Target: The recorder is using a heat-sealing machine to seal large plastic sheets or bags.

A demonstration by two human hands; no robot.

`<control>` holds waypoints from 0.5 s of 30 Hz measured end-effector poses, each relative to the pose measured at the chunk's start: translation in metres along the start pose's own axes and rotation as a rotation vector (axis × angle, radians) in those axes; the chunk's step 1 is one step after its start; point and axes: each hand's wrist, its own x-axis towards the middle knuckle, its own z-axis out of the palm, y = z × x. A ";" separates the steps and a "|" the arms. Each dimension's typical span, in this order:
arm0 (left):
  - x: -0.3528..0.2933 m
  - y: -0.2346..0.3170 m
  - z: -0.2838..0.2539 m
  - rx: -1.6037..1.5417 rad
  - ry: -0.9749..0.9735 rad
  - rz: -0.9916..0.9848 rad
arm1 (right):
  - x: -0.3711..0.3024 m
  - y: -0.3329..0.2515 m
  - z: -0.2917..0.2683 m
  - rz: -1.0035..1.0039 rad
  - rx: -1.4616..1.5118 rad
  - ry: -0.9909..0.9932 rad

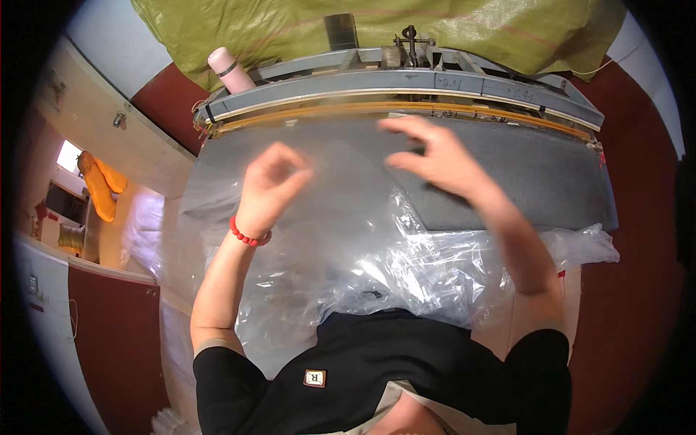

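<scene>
A crumpled clear plastic sheet [442, 268] lies over the near part of a dark grey padded surface [529, 174] and hangs in front of me. Raised over the left half of that surface is my left hand [275, 177], its thumb and fingers closed in a pinch on a hazy, blurred part of the sheet. A red bead bracelet [248, 235] circles my left wrist. My right hand [435, 156] hovers over the surface right of the middle, thumb and fingers apart and slightly blurred, with nothing visible between them.
A grey metal frame [500, 88] with a clamp-like fitting [411, 47] runs along the far edge, above yellowish strips [435, 109]. A pink bottle [230, 71] stands at its left end. Green-yellow woven sheeting [464, 25] hangs behind. An open door [116, 123] is at left.
</scene>
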 end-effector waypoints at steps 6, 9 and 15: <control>-0.002 0.014 -0.006 0.449 -0.201 0.232 | 0.023 0.005 0.063 0.184 0.581 -0.095; -0.001 0.008 -0.002 0.495 -0.134 0.275 | 0.018 0.000 0.068 0.226 0.619 -0.065; 0.016 -0.003 -0.004 0.193 -0.248 -0.110 | 0.007 -0.001 0.076 0.027 0.487 0.008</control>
